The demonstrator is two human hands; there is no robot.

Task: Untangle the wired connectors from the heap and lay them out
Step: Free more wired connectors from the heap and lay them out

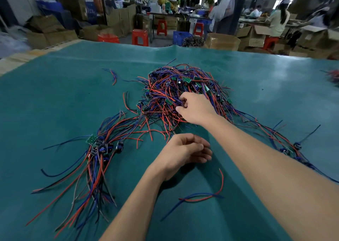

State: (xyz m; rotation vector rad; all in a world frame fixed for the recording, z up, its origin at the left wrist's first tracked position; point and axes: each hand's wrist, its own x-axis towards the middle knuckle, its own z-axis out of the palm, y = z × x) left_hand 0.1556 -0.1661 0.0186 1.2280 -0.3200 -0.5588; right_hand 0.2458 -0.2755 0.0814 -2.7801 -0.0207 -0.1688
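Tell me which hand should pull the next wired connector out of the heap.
Probably the right hand: its fingers are already in the tangled heap, pinching wires. The left hand hovers loosely curled over the green mat, short of the heap, holding nothing.

A factory workshop: stacked cardboard boxes point(45, 31), red stools point(140, 37), seated workers point(278, 20).

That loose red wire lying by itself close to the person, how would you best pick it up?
Pinch the loose red wire from above on its upright arc, where it lies alone on the green mat. Lower down it crosses a blue wire, so a pinch there would likely lift both. The left hand, loosely curled and holding nothing, is nearest; the right hand is busy in the heap.
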